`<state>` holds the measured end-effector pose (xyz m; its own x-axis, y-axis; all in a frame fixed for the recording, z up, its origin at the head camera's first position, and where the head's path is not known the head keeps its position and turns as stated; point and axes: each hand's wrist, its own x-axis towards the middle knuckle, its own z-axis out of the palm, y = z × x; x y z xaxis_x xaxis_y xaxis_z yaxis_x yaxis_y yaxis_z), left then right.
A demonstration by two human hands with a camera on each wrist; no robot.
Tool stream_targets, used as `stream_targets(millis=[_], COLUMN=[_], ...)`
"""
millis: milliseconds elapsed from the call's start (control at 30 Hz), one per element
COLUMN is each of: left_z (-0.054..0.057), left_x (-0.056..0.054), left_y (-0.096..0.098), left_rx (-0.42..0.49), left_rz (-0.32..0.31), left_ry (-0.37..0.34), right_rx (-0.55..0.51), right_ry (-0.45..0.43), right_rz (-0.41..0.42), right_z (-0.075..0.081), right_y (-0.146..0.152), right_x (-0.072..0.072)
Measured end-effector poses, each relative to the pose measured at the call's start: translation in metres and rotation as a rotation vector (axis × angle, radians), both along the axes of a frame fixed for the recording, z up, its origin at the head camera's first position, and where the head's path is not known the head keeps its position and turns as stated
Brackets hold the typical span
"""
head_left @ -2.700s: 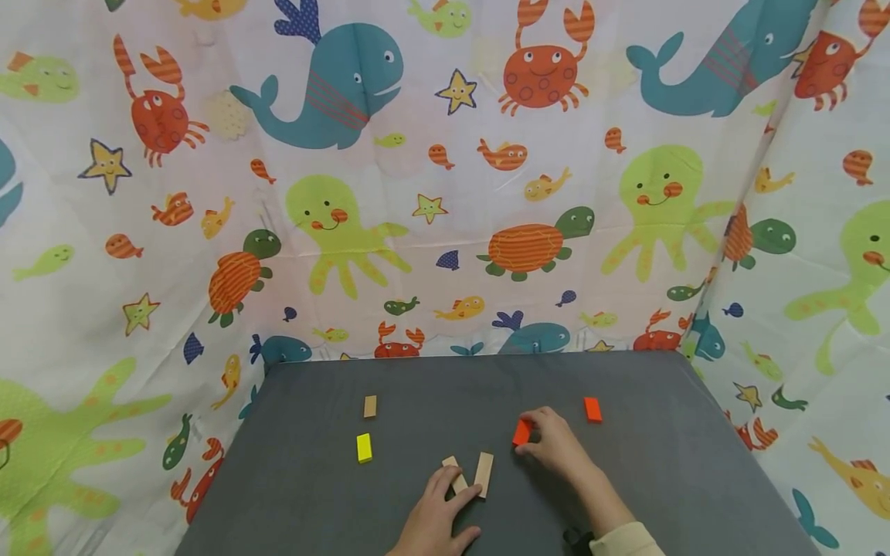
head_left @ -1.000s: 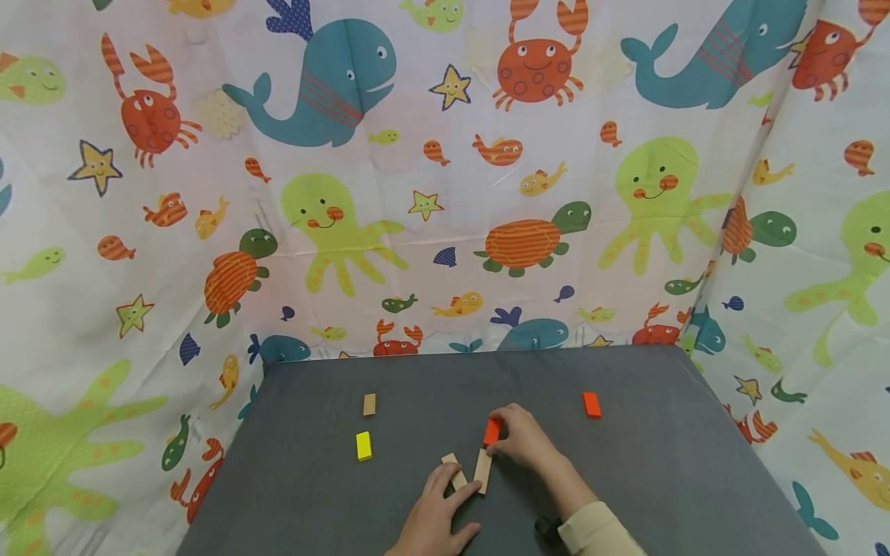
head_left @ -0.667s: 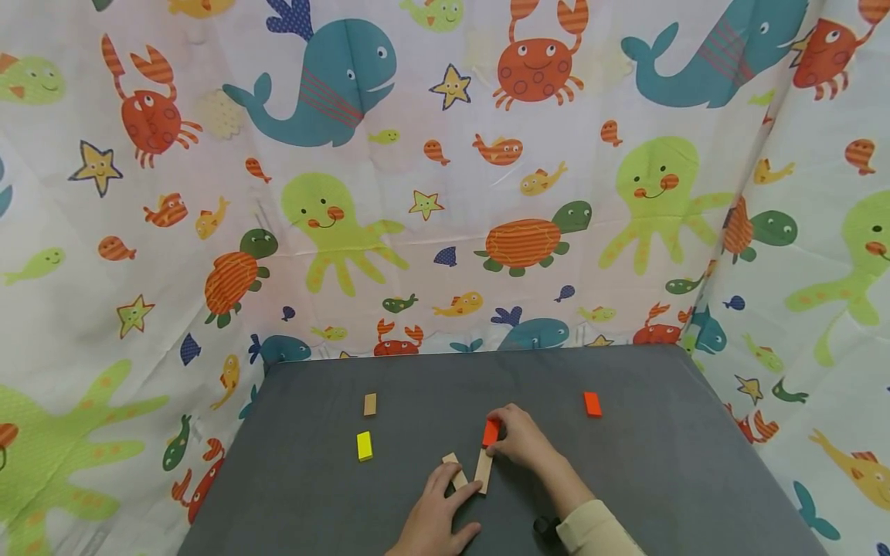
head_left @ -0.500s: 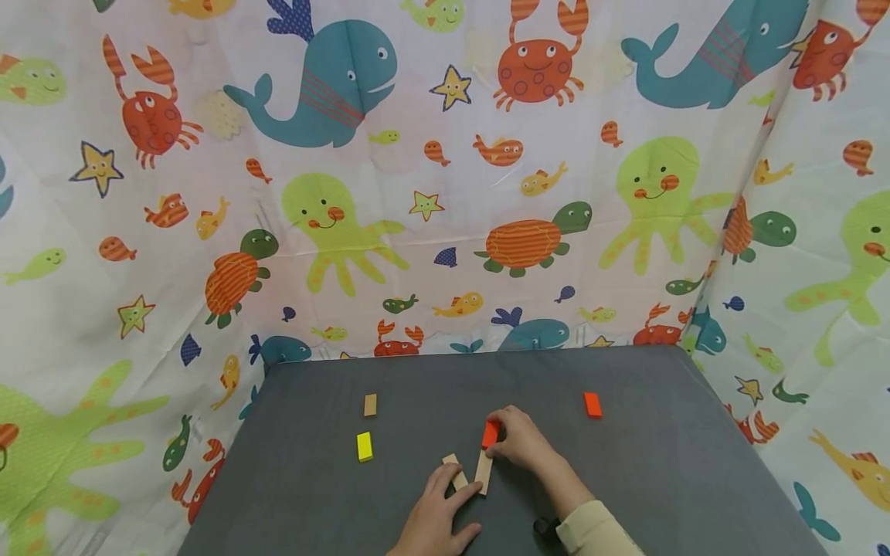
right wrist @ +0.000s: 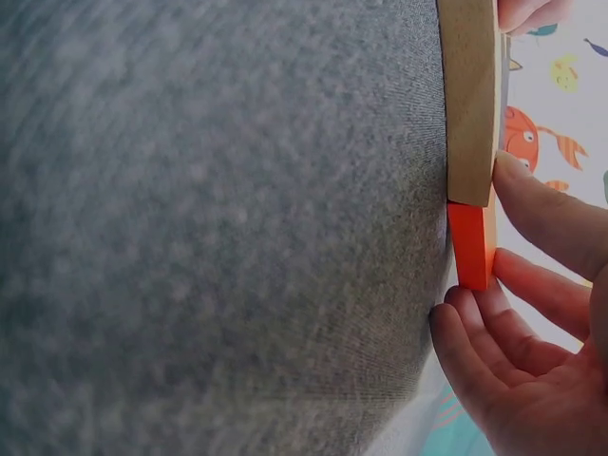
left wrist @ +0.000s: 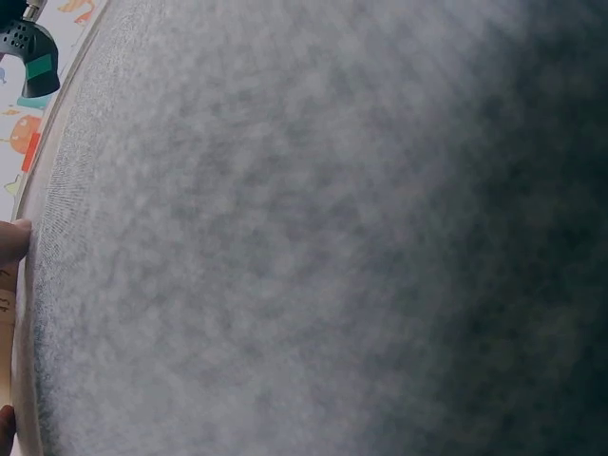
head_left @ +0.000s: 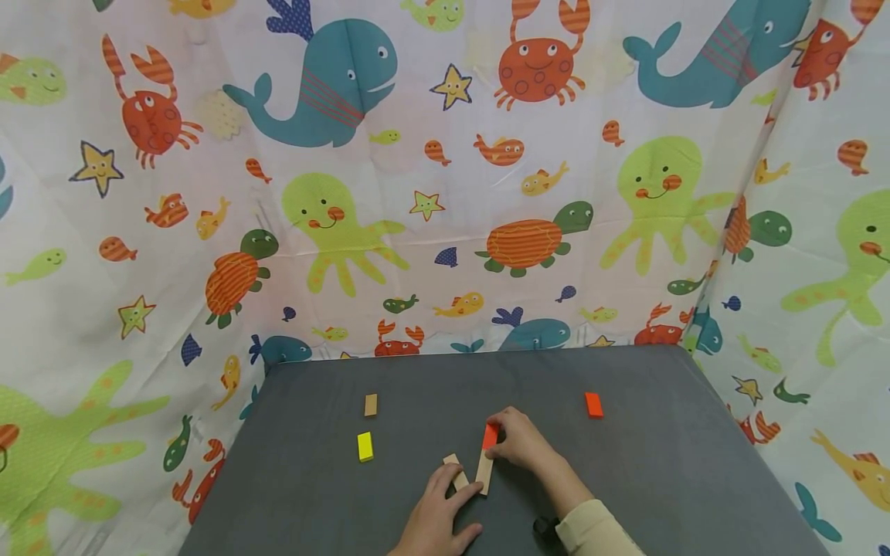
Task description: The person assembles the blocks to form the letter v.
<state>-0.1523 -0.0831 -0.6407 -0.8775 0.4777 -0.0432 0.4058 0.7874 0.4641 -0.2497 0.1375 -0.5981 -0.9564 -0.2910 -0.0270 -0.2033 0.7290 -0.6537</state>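
Two plain wooden blocks lie on the grey table in a narrow V, a left one [head_left: 454, 469] and a right one [head_left: 484, 472]. My left hand [head_left: 434, 513] rests over their near ends, fingertips touching both, the left block partly covered. At the right block's far end, a red block [head_left: 490, 436] sits end to end with it. My right hand [head_left: 521, 442] pinches this red block. In the right wrist view the thumb touches the wooden block [right wrist: 470, 104], while other fingers lie on the side and end of the red block [right wrist: 470, 245]. The left wrist view mostly shows grey cloth.
Another red block [head_left: 593, 405] lies at the back right of the table [head_left: 306, 494]. To the left are a yellow block [head_left: 365, 446] and a small wooden block [head_left: 371, 405]. A curtain printed with sea animals [head_left: 445, 247] hangs behind the table.
My right hand has brought the red block leftward to the right wooden block's far end, then slightly nearer until they meet. The left hand has stayed in place.
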Motion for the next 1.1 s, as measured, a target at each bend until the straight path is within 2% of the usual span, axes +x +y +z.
stream_targets(millis=[300,667,1100], left_z=[-0.001,-0.002,-0.002], left_x=[-0.001,0.001,0.001], left_y=[-0.002,-0.001,-0.001], left_rx=[0.016,-0.006,-0.002], left_rz=[-0.018,-0.016,0.001], left_ry=[0.041,0.038,0.018], right_rx=[0.010,-0.044,-0.013], right_ry=[-0.003,0.016,0.057], right_rz=[0.018,0.023,-0.009], right_z=[0.002,0.005,0.014], right_y=[0.000,0.004,0.011], right_x=[0.002,0.004,0.003])
